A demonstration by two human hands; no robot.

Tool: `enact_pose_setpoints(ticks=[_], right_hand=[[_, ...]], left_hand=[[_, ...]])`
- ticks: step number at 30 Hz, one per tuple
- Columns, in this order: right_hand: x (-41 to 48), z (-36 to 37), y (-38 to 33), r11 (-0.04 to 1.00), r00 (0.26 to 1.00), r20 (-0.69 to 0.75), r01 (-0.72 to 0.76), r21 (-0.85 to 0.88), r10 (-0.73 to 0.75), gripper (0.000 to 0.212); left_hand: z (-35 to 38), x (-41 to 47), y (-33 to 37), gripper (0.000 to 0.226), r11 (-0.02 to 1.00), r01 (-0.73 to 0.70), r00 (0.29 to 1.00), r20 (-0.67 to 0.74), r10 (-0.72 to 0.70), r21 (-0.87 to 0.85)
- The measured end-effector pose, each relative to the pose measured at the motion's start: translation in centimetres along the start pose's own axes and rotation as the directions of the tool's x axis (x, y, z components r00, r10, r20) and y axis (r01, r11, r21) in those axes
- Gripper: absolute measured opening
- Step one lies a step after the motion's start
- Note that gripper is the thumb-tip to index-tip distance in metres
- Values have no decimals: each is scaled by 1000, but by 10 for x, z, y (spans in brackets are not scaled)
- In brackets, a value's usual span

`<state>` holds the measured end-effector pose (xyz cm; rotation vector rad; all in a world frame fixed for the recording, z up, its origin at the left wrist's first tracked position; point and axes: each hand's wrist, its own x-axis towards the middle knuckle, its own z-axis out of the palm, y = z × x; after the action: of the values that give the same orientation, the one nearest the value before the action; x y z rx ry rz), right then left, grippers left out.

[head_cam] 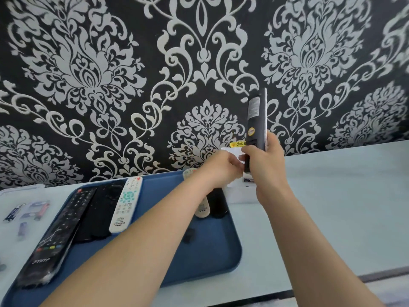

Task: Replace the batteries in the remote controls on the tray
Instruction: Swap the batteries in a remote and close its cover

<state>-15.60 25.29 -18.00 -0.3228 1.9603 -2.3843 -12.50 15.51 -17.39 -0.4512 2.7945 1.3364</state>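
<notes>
My right hand grips a long black remote upright above the table, its back side with a yellow sticker facing me. My left hand reaches to the lower end of that remote with its fingers curled against it; whether they pinch anything is hidden. On the blue tray lie a long black remote, a second black remote, a white remote with teal buttons, and two more remotes partly under my left arm. A small black piece rests on the tray.
Loose batteries lie in a clear container at the far left of the pale table. A white box stands behind my hands by the patterned wall. The table's front edge runs along the lower right.
</notes>
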Motion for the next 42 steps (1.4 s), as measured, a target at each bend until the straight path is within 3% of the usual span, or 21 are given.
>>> enact_pose_setpoints(ticks=[3, 6, 10, 14, 20, 24, 27, 30, 33, 35, 38, 42], right_hand=[[3, 2, 0, 1000, 1000, -21, -20, 21, 21, 27], [1, 10, 1, 996, 999, 28, -47, 71, 45, 26], [-8, 25, 0, 962, 975, 174, -171, 212, 135, 26], [-21, 51, 8, 880, 863, 458, -373, 293, 214, 22], [-64, 113, 27, 896, 699, 655, -437, 76, 285, 21], [-93, 156, 33, 915, 628, 704, -397, -74, 330, 21], [-115, 194, 31, 939, 618, 721, -314, -140, 315, 16], [-136, 228, 32, 957, 591, 759, -244, -156, 274, 17], [-158, 259, 35, 967, 536, 806, -171, -187, 251, 24], [-171, 275, 37, 973, 519, 824, -90, -213, 228, 20], [-188, 296, 46, 964, 497, 841, 30, -263, 214, 22], [-195, 303, 57, 934, 525, 818, 111, -338, 233, 16]], left_hand=[[1, 9, 4, 14, 999, -21, 993, 119, 16, 39], [-10, 6, -4, 27, 992, -86, 996, 0, 86, 92], [-33, -16, -24, 46, 980, -92, 987, -144, 66, -178], [-71, -49, -47, 37, 975, -49, 954, -298, -19, -216], [-143, -114, -107, 27, 993, 117, 859, -504, -85, 32], [-177, -155, -155, 34, 968, 230, 750, -652, -111, 101], [-201, -186, -187, 26, 912, 388, 668, -723, -177, 136], [-221, -220, -213, 24, 832, 515, 731, -612, -302, 205], [-233, -244, -231, 22, 700, 623, 733, -574, -365, 350], [-233, -247, -238, 22, 636, 640, 745, -553, -374, 432], [-236, -245, -247, 28, 623, 622, 769, -519, -373, 474], [-237, -239, -242, 26, 508, 630, 776, -505, -378, 587]])
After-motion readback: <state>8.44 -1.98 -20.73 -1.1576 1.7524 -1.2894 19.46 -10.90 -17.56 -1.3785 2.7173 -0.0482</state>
